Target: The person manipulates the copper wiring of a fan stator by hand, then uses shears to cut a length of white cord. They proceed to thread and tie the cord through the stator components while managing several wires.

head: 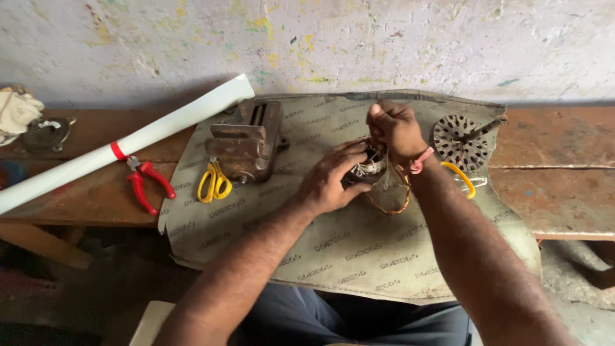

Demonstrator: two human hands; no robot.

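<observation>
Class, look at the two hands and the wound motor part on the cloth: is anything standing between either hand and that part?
Nothing visible does. The left hand grips the wound motor part from the side, and the right hand pinches at its top. The yellow scissors, vise and red pliers lie apart, to the left.

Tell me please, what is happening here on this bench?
A person sits at a wooden bench covered with a printed cloth. The left hand steadies a small motor stator with copper windings, and the right hand pulls at its threads from above. A rusty bench vise, yellow scissors, red-handled pliers, a rolled white sheet and a slotted round core lie nearby.
</observation>
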